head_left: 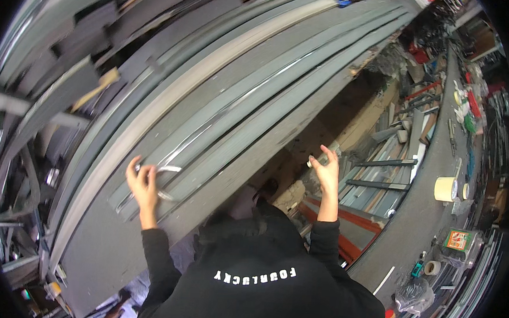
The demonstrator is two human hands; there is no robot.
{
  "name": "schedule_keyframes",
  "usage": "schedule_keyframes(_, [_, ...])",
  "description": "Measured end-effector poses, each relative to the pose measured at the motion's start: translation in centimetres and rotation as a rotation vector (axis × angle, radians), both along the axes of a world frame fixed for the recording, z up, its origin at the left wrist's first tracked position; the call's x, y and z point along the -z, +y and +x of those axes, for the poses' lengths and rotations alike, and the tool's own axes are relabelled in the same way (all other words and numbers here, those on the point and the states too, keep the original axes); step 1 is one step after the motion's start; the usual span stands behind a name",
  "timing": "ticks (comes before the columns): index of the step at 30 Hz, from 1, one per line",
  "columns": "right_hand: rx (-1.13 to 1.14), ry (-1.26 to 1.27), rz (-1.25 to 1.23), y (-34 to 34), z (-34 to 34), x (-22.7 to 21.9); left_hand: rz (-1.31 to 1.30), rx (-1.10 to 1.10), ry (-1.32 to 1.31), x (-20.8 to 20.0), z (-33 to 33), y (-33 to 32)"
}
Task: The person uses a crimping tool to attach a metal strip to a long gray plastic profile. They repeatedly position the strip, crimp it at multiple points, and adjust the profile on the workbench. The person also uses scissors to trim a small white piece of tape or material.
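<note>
My left hand (143,190) is over the near end of the long grey profiles (258,104), its fingers bent around a shiny, curved, pale piece (169,168). Blur hides what kind of thing that piece is. The profiles lie side by side on the grey workbench (94,257), running away to the upper right. My right hand (328,174) is raised over the gap beside the bench, apart from the profiles. Between its thumb and fingers shows a small pale object (310,162), too small to name.
A long beige strip (171,98) lies beyond the profiles. Stacked metal bars and offcuts (27,162) crowd the left. On the right, a second bench (370,262) carries a wide tape roll (445,189), a plastic tub (459,247) and a plastic bag (414,297). Red-framed racking (343,234) holds offcuts below.
</note>
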State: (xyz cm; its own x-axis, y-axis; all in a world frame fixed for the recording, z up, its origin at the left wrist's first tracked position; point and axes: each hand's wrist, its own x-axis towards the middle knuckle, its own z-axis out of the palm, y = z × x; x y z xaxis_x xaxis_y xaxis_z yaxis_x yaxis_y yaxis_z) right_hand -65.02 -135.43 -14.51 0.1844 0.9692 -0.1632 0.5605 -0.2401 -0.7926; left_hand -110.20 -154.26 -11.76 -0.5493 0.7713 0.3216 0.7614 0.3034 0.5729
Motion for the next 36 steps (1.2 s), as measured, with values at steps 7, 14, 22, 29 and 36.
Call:
schedule_keyframes(7, [0.127,-0.137,0.000,11.1,12.6,-0.1,-0.029,-0.214,0.289,1.9,0.6,1.3])
schedule_keyframes(14, [-0.014,-0.544,-0.095,11.9,13.8,-2.5,0.472,-0.271,0.231,1.4,6.9,7.2])
schedule_keyframes(22, [-1.155,-0.277,0.279,2.0,-5.2,-11.4,-0.319,0.227,-0.014,-2.8,24.2,15.8])
schedule_keyframes(29, [-1.211,-0.415,0.344,-3.0,-8.7,-9.0,-0.459,0.162,-0.136,-4.8,23.6,10.7])
schedule_keyframes(36, [-1.327,-0.356,0.169,-7.7,-13.8,-8.6,-0.044,-0.126,-0.046,-6.1,11.0,-1.1])
